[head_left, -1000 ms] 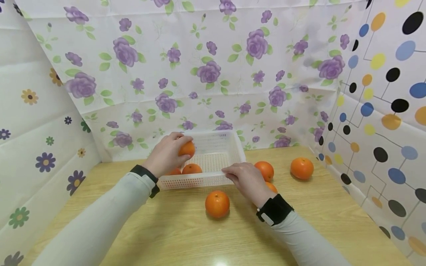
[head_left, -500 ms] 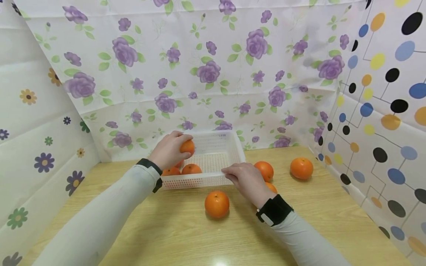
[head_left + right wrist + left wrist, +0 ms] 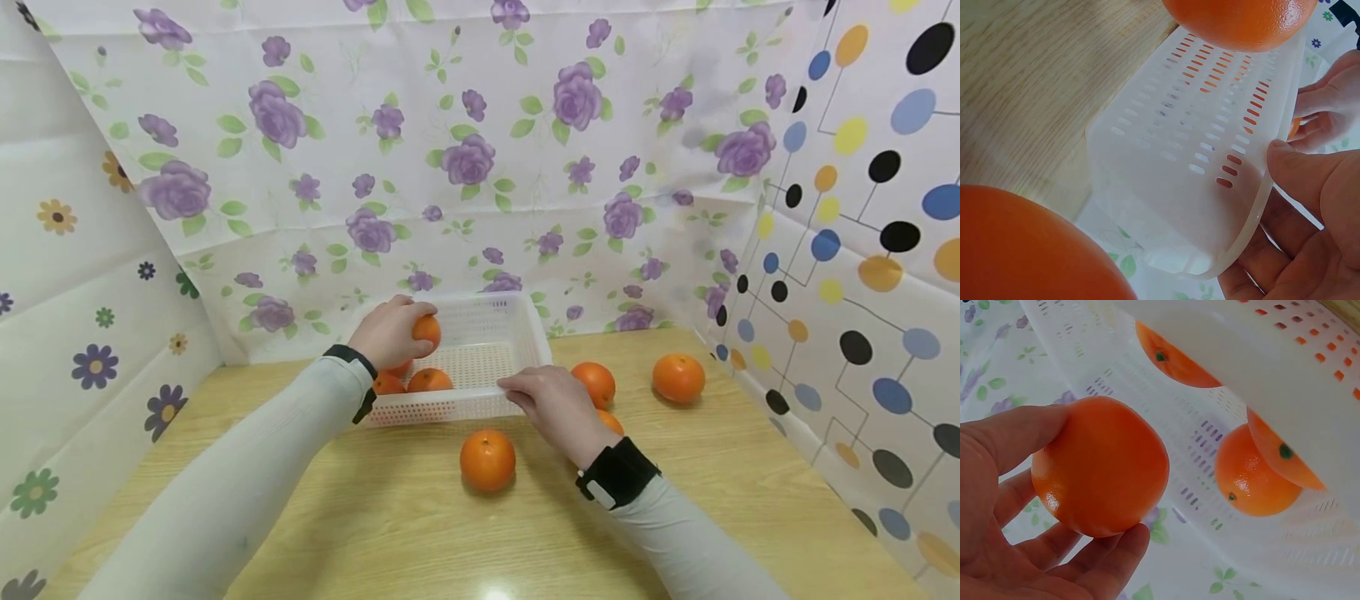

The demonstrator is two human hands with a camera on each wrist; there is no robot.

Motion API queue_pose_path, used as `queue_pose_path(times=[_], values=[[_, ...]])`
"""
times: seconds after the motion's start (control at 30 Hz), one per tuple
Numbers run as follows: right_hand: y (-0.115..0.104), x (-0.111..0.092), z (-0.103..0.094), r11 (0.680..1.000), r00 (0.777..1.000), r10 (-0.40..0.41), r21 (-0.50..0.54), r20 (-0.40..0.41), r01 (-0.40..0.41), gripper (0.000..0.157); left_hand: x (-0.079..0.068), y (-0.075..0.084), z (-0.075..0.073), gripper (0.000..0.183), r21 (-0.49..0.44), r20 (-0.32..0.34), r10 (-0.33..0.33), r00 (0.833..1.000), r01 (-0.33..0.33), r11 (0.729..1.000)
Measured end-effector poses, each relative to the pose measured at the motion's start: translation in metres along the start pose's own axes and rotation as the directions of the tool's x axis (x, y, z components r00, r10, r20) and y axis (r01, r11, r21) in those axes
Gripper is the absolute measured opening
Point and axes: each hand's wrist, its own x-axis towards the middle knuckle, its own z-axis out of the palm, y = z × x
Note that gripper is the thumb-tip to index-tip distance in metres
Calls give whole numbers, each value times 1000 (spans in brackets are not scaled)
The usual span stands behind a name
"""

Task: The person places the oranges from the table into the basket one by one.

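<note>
My left hand [image 3: 386,335] grips an orange [image 3: 427,332], holding it over the left part of a white perforated plastic basket [image 3: 480,406]. In the left wrist view, thumb and fingers wrap round that orange [image 3: 1102,469], and three more sit lower in the basket, one with a green stem end [image 3: 1160,356]. Those inside, such as this orange [image 3: 430,381], lie at the basket's front left. My right hand [image 3: 553,410] pinches the rim at the front right corner; the right wrist view has its thumb on the rim and fingers under the basket wall [image 3: 1166,131].
One loose orange [image 3: 487,460] lies on the wooden table [image 3: 390,533] in front of the basket. Right of it are another orange [image 3: 595,384], a partly hidden orange [image 3: 610,422] by my right wrist, and a farther orange [image 3: 678,378]. Flowered cloth [image 3: 420,167] hangs behind.
My left hand, with the orange still in it, has shifted slightly to the right over the basket. The right hand keeps its hold on the rim.
</note>
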Motion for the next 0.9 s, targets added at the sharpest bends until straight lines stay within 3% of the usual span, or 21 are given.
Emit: queue_pose_path(times=[0.2, 0.63, 0.9], values=[[1, 0, 1, 1000, 1000, 2, 2, -1, -2, 26, 9, 1, 5, 57, -7, 45, -35, 998, 36, 999], [0, 1, 0, 1000, 1000, 14, 3, 2, -14, 26, 26, -5, 15, 55, 31, 79, -18, 997, 16, 999], [1, 0, 0, 1000, 999, 28, 4, 18, -29, 25, 31, -5, 20, 56, 28, 127, -48, 991, 45, 999]])
